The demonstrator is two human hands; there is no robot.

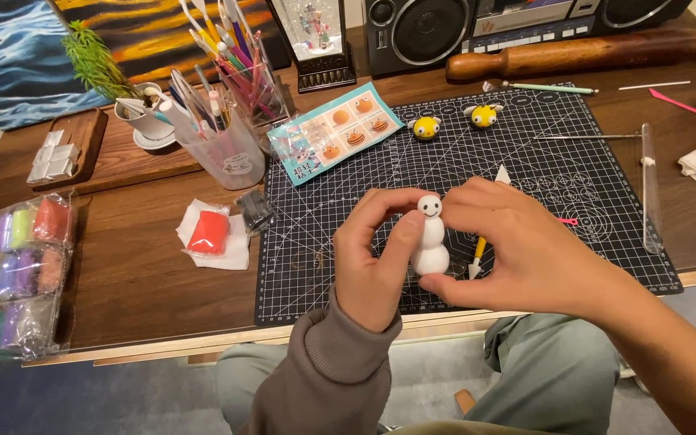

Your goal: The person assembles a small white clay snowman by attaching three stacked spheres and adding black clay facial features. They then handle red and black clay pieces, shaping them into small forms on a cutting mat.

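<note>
White clay snowman (430, 236), upright, smiling face on top ball, held above the black cutting mat (590, 242) near its front edge. Pinched from both sides: left hand (368, 258) with thumb and fingers against the body, right hand (517, 250) with fingertips at the head and thumb under the base. Just behind, a yellow-handled tool (478, 256) on the mat. Farther back, two yellow clay bees (454, 121). Left of the mat, a red clay pack (209, 231); at the table's left edge, a bag of coloured clay (10, 274).
</note>
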